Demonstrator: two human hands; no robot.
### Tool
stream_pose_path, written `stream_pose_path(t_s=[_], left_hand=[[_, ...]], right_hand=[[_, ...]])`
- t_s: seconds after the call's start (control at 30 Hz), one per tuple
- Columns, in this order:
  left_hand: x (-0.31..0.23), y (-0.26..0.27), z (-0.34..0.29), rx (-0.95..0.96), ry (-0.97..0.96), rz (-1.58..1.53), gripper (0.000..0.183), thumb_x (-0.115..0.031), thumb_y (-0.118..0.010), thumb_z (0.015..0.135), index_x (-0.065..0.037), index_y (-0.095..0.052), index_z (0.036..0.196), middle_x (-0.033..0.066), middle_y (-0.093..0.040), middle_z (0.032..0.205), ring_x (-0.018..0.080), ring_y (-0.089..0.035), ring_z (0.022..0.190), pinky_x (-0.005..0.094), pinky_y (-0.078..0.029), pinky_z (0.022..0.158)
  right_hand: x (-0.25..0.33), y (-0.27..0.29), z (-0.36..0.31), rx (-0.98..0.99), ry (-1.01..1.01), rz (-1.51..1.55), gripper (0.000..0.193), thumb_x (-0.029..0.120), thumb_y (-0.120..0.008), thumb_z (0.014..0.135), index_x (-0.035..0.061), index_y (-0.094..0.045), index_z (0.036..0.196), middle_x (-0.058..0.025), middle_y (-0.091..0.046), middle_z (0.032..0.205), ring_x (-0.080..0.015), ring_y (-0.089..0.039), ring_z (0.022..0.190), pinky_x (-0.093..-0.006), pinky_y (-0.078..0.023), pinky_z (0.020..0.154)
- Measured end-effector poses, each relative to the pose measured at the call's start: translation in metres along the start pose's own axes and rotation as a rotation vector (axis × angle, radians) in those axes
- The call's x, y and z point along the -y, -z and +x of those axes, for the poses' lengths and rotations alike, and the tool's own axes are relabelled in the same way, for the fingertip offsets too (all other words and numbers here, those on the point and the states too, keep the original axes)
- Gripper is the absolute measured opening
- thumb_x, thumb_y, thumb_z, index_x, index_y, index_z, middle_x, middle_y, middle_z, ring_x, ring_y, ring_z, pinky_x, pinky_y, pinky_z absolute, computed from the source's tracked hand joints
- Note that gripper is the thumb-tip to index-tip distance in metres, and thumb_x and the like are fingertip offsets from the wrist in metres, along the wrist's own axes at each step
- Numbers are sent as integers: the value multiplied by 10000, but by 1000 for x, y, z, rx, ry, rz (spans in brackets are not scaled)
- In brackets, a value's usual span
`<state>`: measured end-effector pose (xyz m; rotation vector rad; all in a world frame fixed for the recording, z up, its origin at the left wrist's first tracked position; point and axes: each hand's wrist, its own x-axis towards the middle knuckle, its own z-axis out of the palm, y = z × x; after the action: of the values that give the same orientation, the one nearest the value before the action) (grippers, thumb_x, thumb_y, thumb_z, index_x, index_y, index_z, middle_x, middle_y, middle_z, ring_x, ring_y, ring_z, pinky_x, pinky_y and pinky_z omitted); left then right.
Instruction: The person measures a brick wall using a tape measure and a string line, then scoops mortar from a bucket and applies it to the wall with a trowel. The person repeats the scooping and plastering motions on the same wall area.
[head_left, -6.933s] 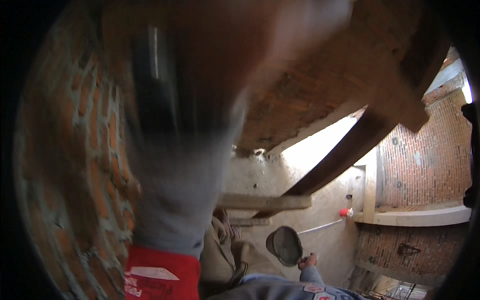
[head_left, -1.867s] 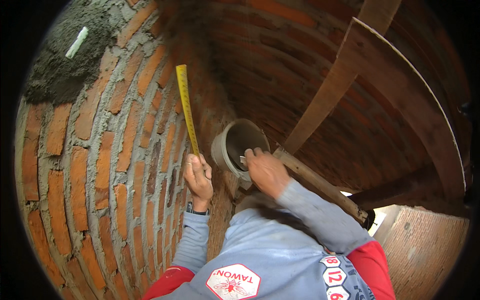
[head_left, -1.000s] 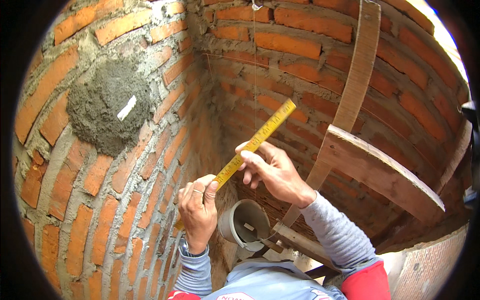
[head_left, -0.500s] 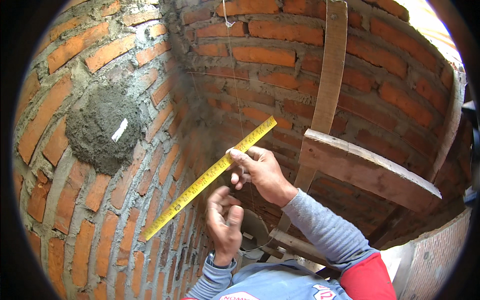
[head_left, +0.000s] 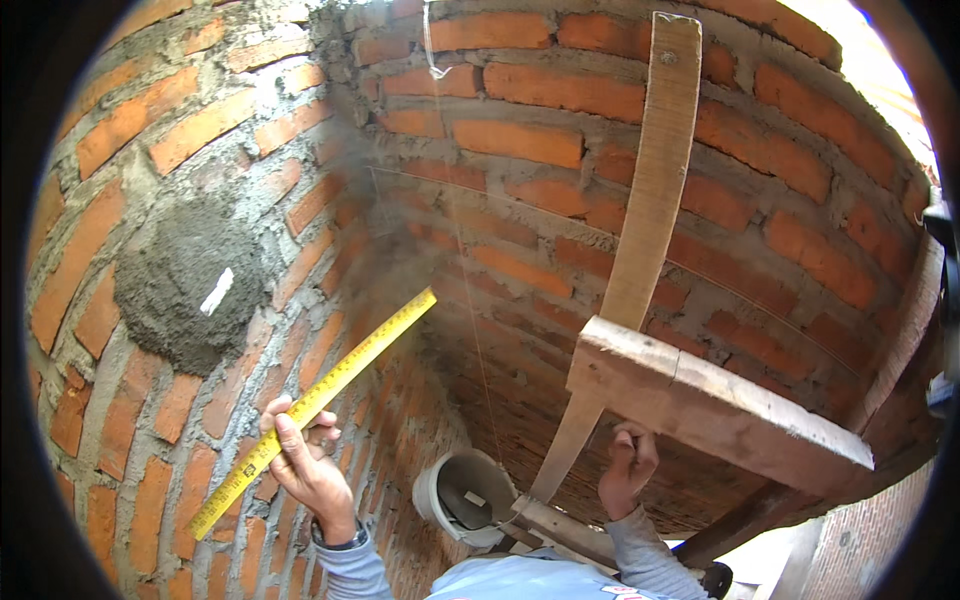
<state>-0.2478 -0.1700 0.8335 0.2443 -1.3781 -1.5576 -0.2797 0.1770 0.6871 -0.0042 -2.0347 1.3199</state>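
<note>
A straight yellow strip of measuring tape (head_left: 350,364) slants across the left brick wall. My left hand (head_left: 312,478) pinches it below its middle, thumb on the marked face and fingers behind. My right hand (head_left: 627,472) is at the lower edge of a short wooden board (head_left: 720,400), its fingers curled in. Whether they touch the board or hold something small, I cannot make out. Left of the strip, a round mound of grey mortar (head_left: 190,285) sticks to the wall, with a small white piece (head_left: 216,291) set in it.
A thin string (head_left: 466,270) hangs in front of the far brick wall (head_left: 540,90), near the corner. An upright wooden plank (head_left: 662,150) stands against that wall, behind the board. Below, between my arms, is a white bucket (head_left: 430,495).
The yellow strip has passed from my right hand to my left and moved down and left. My right hand has withdrawn rightward to the board. The view has shifted, showing more of the bucket.
</note>
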Motion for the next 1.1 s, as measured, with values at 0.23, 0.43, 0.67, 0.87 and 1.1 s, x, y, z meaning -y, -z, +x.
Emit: stream_pose_path(t_s=[0.23,0.43,0.67,0.87,1.1], left_hand=[[18,-43,6,150,-146,47,333,-303,-473,1146,-9,-561,1274,105,-666,1038,133,-701,828,220,-539,626],[19,-89,18,164,-253,69,306,-274,-517,1128,3,-560,1252,114,-693,982,150,-726,779,228,-543,579],[32,-127,41,122,-390,114,270,-237,-515,1125,2,-544,1248,140,-724,902,161,-729,737,231,-543,577],[43,-141,58,63,-373,130,269,-252,-528,1122,-4,-550,1226,147,-732,902,153,-722,732,220,-537,597],[53,-144,62,18,-312,92,302,-277,-541,1119,-7,-562,1251,141,-708,995,168,-725,768,223,-534,590]], right_hand=[[-153,-49,4,161,-1105,590,281,211,-596,1056,-18,-648,1210,-141,-685,1159,-253,-681,990,-387,-558,849],[-165,-89,22,461,-1235,873,375,272,-593,1060,-13,-585,1303,-154,-643,1251,-252,-660,1051,-395,-545,891],[-134,-102,80,825,-1105,1062,500,344,-589,1065,-7,-510,1413,-170,-595,1359,-251,-635,1123,-404,-529,940],[-61,-134,184,1114,-549,1266,613,405,-586,1070,-2,-447,1506,-183,-553,1451,-250,-614,1184,-412,-516,983],[39,-191,237,928,-30,778,690,390,-657,1032,76,-394,1588,-142,-552,1460,-194,-592,1190,-352,-516,945]])
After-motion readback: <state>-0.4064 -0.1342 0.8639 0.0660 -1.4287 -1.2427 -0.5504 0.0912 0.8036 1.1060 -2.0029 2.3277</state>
